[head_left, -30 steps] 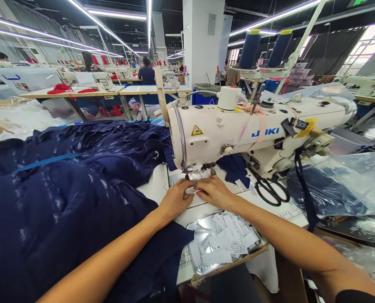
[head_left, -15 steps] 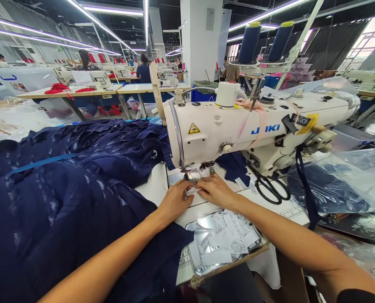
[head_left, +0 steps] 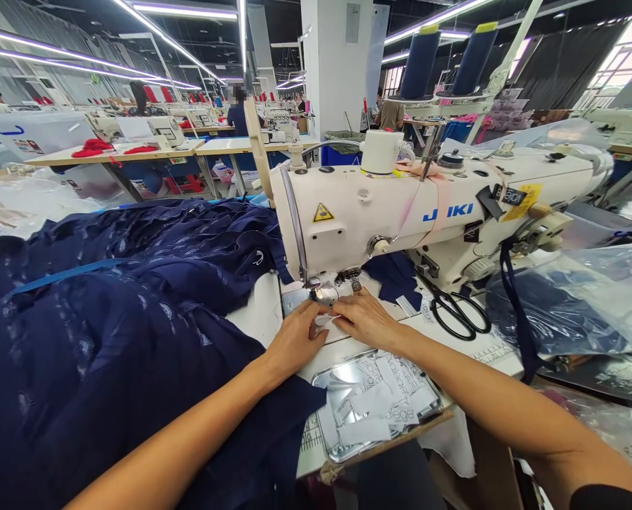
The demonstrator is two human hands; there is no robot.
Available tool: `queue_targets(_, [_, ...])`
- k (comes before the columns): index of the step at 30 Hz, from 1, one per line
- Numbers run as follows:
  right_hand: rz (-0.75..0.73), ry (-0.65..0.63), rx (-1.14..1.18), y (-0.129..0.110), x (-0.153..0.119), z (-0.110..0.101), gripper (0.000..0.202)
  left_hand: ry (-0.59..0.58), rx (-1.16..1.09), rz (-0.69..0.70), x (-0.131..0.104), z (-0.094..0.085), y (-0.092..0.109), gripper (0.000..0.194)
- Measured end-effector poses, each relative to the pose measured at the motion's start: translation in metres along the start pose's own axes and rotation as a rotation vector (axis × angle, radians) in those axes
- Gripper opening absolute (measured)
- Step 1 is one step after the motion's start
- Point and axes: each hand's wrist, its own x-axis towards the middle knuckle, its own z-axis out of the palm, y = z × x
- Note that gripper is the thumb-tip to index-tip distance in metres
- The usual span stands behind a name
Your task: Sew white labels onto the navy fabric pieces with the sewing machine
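Note:
Under the needle head of a white sewing machine (head_left: pixel 321 212), my left hand (head_left: pixel 297 338) and my right hand (head_left: pixel 365 319) meet at the fingertips. Between them is a small white label (head_left: pixel 325 322), pinched by the fingers of both hands and partly covered by them. Navy fabric (head_left: pixel 135 312) is heaped to the left and hangs down below my left forearm. A metal tray (head_left: pixel 331 375) with several white printed labels lies just in front of my hands.
Black scissors (head_left: pixel 459 315) lie right of my right hand. Behind them is a plastic bag (head_left: pixel 565 312) with navy pieces. Thread cones (head_left: pixel 419 64) stand above the machine. People sit at machines farther back.
The view has shifted slightly. Both hands keep nearly the same place and grip at the needle area.

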Motion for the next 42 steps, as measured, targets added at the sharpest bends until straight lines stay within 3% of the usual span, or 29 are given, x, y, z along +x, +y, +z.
queue_targets(13, [-0.011, -0.025, -0.013, -0.003, 0.001, -0.003, 0.007, 0.042, 0.032, 0.018, 0.004, 0.003, -0.005, 0.018])
queue_targets(20, [-0.001, -0.023, -0.029, -0.004, 0.001, -0.003, 0.009, 0.071, 0.077, 0.108, 0.004, 0.005, -0.006, 0.017])
queue_targets(30, [-0.018, 0.009, -0.002, 0.001, 0.001, 0.003, 0.011, 0.097, 0.314, 0.283, 0.005, 0.010, -0.012, 0.019])
queue_targets(42, [0.004, -0.006, 0.222, 0.006, 0.000, -0.007, 0.007, 0.162, 0.409, 0.203, 0.003, -0.001, -0.001, 0.016])
